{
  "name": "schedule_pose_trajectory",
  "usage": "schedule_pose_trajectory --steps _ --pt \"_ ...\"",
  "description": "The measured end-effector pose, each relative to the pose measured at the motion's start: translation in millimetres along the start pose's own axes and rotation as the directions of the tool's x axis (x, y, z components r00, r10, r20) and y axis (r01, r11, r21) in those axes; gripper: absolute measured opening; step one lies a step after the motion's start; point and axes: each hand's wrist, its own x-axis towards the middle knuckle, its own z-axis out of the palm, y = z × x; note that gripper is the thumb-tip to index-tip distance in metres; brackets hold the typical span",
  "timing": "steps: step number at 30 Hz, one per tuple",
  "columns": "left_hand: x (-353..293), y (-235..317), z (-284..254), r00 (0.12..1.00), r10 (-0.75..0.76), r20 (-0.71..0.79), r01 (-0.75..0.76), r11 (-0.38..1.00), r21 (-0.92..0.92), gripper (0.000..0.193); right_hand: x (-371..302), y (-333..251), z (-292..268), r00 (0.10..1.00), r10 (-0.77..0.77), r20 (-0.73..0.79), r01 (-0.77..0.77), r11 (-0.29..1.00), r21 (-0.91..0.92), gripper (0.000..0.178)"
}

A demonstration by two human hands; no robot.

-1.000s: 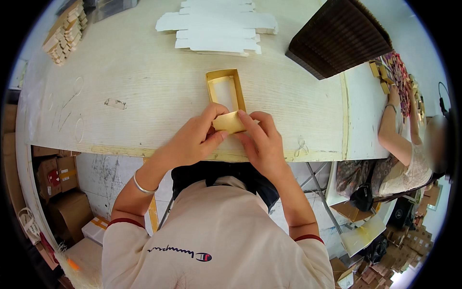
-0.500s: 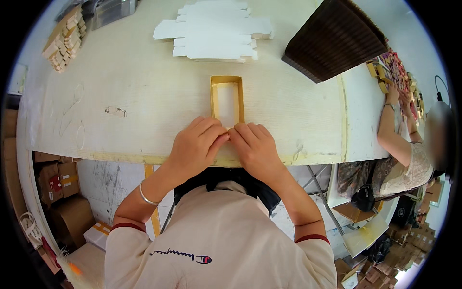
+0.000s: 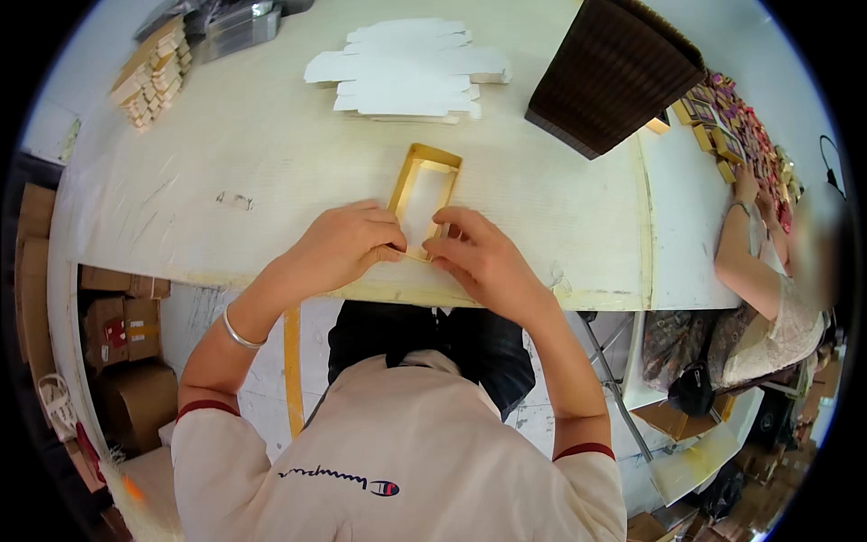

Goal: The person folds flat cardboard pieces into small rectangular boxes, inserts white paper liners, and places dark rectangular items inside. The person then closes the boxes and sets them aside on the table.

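A shallow gold cardboard box (image 3: 395, 192), white inside and long and narrow, lies slightly turned on the table in front of me. My left hand (image 3: 354, 237) grips its near left corner, the fingertips bent over the wall. At the near right corner, my right hand (image 3: 468, 251) pinches the wall between thumb and fingers. Part of the box's near end is hidden by my fingers. Beyond it lies a stack of flat white die-cut box blanks (image 3: 411, 72).
A tall dark brown ribbed stack (image 3: 614, 77) stands at the far right. Folded gold-edged box pieces (image 3: 153, 77) are piled far left, near grey plastic trays (image 3: 239, 34). On the right, another person's arms (image 3: 745, 244) reach among small boxes (image 3: 722, 140). The table's front edge (image 3: 578, 298) is close.
My hands have moved apart from the middle of the near end to its two corners. The box has turned a little clockwise, and the whole view has shifted slightly.
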Motion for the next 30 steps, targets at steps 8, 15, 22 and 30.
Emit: schedule_pose_trajectory --steps 8,15,22,30 --pt "-13 20 55 0.803 -0.205 -0.560 0.214 0.975 -0.050 0.061 3 8 28 1.000 0.001 -0.022 0.004 0.974 0.228 0.027" --pt "-13 16 68 0.694 -0.364 -0.621 0.275 0.931 -0.239 0.062 -2 1 24 0.957 -0.035 -0.288 0.089 0.980 0.176 0.030" --pt "-11 9 71 0.710 -0.266 -0.652 0.275 0.957 -0.092 0.070 -3 3 22 0.907 -0.193 -0.375 0.253 0.960 0.119 0.035" --pt "11 47 43 0.793 -0.273 -0.545 0.471 0.842 0.263 0.087 36 16 -174 0.697 -0.421 -0.581 -0.006 0.806 -0.591 0.028"
